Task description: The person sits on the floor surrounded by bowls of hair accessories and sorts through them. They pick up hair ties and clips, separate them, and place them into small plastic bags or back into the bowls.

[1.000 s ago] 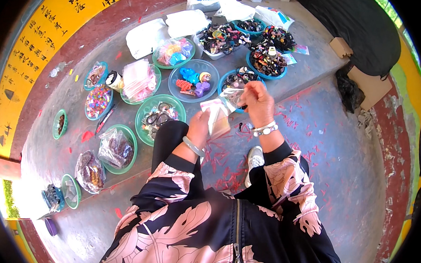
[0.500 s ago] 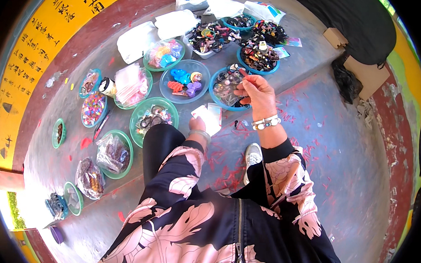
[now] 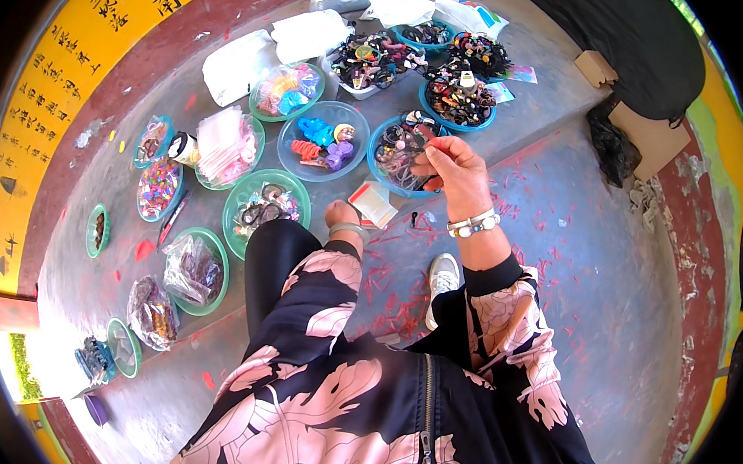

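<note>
My right hand [image 3: 456, 176] is raised over the near side of a blue bowl [image 3: 373, 169] of clear-bagged hair ties. Its thumb and forefinger are pinched on a small thin red strip [image 3: 425, 133]. My left hand [image 3: 340, 213] is low beside my raised knee, its fingers mostly hidden. It appears closed on the edge of a tilted white card [image 3: 376, 209] with red and yellowish parts. Nearest to that hand stands a green bowl [image 3: 307, 197] of small bagged hair ties and trinkets.
Around lie a clear bowl [image 3: 287, 156] of coloured hair clips, a blue basin [image 3: 432, 116] of dark hair ties, and white bags [image 3: 237, 67]. Bagged goods [image 3: 153, 313] sit at the left. Red scraps [image 3: 393, 304] litter the floor around my shoe [image 3: 444, 274]; cardboard [image 3: 645, 137] lies far right.
The card by my left hand has turned, showing red and yellowish parts where it looked white. My left hand has shifted slightly left. The right hand keeps its pinch with little movement.
</note>
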`<action>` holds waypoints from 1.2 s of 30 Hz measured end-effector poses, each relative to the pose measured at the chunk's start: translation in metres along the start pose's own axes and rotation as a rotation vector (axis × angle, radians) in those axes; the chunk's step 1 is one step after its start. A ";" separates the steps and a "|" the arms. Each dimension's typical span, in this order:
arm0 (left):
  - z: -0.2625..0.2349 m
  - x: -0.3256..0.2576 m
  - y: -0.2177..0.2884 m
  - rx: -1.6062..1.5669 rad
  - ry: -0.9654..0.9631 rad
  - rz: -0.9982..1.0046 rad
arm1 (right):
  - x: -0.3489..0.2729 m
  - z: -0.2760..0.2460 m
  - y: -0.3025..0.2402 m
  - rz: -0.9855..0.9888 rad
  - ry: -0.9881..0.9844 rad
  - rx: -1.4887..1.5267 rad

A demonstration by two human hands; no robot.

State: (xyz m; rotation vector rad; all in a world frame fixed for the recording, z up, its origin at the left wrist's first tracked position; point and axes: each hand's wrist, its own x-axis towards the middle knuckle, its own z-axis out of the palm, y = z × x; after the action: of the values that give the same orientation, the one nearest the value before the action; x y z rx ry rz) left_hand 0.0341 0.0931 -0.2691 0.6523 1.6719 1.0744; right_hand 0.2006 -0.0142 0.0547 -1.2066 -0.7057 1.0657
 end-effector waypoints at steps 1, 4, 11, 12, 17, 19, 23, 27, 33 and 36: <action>0.001 -0.039 0.043 -0.165 -0.042 0.017 | 0.000 -0.003 0.000 0.000 0.016 -0.009; -0.029 -0.135 0.158 -0.475 -0.272 0.180 | 0.000 0.003 -0.004 0.007 0.006 -0.019; -0.171 -0.329 0.331 -0.736 -1.477 0.701 | -0.005 0.001 -0.007 0.019 -0.007 -0.060; -0.188 -0.342 0.344 -0.748 -1.592 0.659 | -0.007 0.001 -0.006 0.022 -0.014 -0.075; -0.231 -0.376 0.380 -0.829 -2.117 0.493 | -0.010 0.009 0.005 0.031 -0.084 -0.176; -0.209 -0.383 0.388 -0.878 -2.276 0.527 | -0.013 0.010 0.007 0.026 -0.101 -0.218; -0.246 -0.409 0.370 -0.865 -1.806 0.350 | -0.012 0.006 0.012 0.011 -0.127 -0.298; -0.243 -0.400 0.388 -0.739 -2.007 0.186 | -0.010 0.003 0.018 0.018 -0.127 -0.321; -0.208 -0.397 0.376 -1.064 -2.191 0.571 | -0.009 0.010 0.017 0.006 -0.182 -0.339; -0.212 -0.402 0.385 -0.962 -2.174 0.508 | -0.010 0.009 0.017 -0.003 -0.193 -0.341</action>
State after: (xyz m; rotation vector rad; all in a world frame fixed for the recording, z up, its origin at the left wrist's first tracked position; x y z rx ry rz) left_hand -0.0498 -0.1321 0.2759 0.9039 -0.8624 0.6150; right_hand 0.1845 -0.0196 0.0412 -1.4015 -1.0711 1.0976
